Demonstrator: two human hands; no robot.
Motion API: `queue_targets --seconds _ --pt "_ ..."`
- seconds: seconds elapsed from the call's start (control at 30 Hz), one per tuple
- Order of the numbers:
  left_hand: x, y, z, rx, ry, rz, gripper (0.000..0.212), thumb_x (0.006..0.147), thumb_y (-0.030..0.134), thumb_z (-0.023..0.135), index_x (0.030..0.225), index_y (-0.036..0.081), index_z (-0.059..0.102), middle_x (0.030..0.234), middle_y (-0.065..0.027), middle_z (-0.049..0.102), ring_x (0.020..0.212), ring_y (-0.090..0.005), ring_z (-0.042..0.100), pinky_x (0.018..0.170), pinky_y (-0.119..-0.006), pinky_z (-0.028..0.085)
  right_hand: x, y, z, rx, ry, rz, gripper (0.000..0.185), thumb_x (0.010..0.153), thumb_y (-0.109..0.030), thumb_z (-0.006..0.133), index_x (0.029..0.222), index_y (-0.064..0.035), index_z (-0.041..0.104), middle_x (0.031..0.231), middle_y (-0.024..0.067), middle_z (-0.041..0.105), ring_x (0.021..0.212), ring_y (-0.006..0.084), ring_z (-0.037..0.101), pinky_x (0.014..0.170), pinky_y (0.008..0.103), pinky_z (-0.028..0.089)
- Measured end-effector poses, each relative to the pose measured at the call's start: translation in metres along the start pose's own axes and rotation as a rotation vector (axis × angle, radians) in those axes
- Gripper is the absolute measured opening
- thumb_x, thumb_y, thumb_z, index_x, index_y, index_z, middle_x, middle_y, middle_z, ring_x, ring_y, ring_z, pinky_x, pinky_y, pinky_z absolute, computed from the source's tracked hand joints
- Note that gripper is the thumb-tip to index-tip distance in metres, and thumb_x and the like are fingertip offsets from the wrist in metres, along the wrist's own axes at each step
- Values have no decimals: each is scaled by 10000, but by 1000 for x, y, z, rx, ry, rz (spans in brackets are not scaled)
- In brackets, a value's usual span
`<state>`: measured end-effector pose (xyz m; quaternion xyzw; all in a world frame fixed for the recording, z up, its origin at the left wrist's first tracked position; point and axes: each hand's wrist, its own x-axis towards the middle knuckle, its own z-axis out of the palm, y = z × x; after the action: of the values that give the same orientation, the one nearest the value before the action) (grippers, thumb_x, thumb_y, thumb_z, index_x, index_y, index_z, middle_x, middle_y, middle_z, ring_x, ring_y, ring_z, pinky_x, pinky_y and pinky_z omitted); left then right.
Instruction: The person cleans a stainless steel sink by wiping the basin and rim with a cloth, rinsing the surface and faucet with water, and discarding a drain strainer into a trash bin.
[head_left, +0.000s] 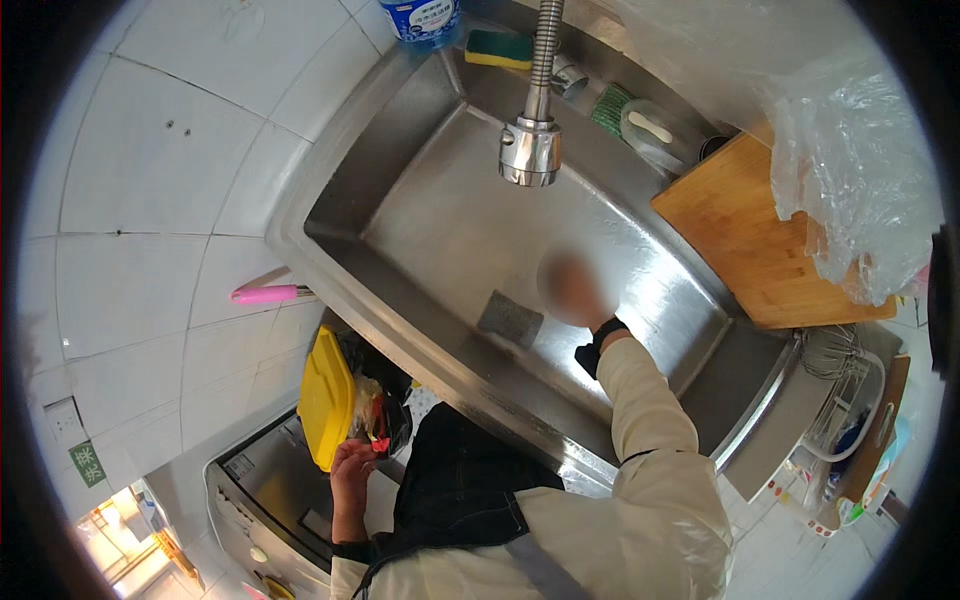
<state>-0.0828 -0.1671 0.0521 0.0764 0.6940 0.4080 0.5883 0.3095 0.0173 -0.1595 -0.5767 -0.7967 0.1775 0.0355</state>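
Observation:
My right hand (571, 289) reaches down into a stainless steel sink (450, 187); a blur covers most of it, so its fingers and anything in them cannot be made out. A grey scouring pad (511, 319) lies on the sink floor just left of that hand. My left hand (351, 466) is low beside a bin with a raised yellow lid (328, 397), its fingertips at the lid's lower edge near a small red piece of wrapping (381, 444). Whether those fingers grip the lid or the wrapping is unclear. The metal faucet head (530, 154) hangs over the sink.
A green-and-yellow sponge (499, 49) and a blue detergent bottle (424, 19) stand at the far rim. On the right, a wooden cutting board (750, 240) lies partly under clear plastic (862, 172), near a wire whisk (831, 351). A pink handle (264, 294) sticks out at left.

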Motion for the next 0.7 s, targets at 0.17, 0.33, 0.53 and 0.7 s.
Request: queue_targets --seconds 0.17,0.33,0.53,0.7 --pt "0 -18 -4 -11 37 -67 182 746 86 430 922 64 467 835 -43 538 742 -132 506 664 -247 396 3 19 22 -2 -58 -32 293 721 -169 506 985 -41 492 987 127 497 925 244 461 809 363 352" --pt "6 -31 -13 -8 71 -107 155 754 90 436 901 63 474 813 -38 541 709 -134 510 641 -245 399 1 26 45 63 -26 -76 213 747 -102 416 918 -14 507 927 163 507 885 256 481 779 364 372" --pt "26 -55 -72 14 -28 -109 172 757 111 450 920 74 487 856 -47 554 746 -136 528 647 -239 409 -6 20 24 36 103 -360 519 715 -113 513 1186 -6 321 1234 157 316 1156 294 274 977 366 189" --pt "21 -57 -110 -68 68 -179 174 764 116 427 926 97 489 866 -20 559 786 -123 518 686 -254 398 -2 -32 -60 14 230 -415 427 742 84 366 1163 37 310 1173 182 367 1105 324 334 951 356 257"
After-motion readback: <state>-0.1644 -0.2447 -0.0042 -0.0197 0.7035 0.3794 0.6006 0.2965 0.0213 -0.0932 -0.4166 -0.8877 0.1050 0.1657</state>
